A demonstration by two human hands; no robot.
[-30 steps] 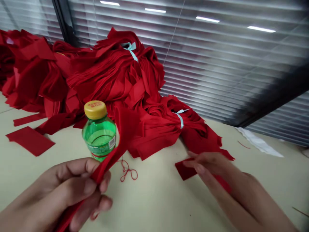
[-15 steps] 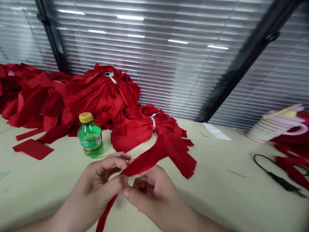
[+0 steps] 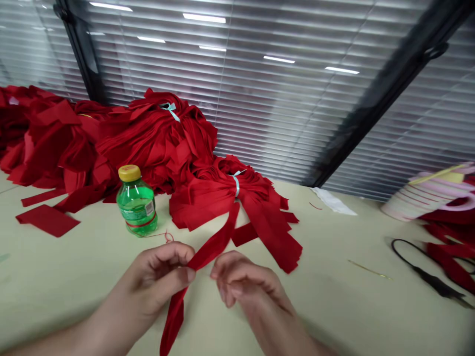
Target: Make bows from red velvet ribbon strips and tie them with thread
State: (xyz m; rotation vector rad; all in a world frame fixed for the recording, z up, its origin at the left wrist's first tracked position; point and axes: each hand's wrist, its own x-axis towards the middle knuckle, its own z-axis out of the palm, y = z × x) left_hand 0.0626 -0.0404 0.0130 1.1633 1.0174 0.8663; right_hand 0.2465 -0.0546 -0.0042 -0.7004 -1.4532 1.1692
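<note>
Clearly, the left hand [image 3: 150, 287] pinches a red strip [image 3: 217, 241] above the surface [image 3: 330, 301], covering its middle; the strip's long axis runs near-left to far-right, near end cut off. The right hand [image 3: 254, 287] curls beside it, grip unclear.

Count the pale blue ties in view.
2: one tie on the rear red bundle, another tie around the front red bundle. More may be hidden in the piled cloth.

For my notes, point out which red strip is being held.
The strip pinched in the left hand, one end hanging below it; the others lie on the table or in the red heaps behind.
</note>
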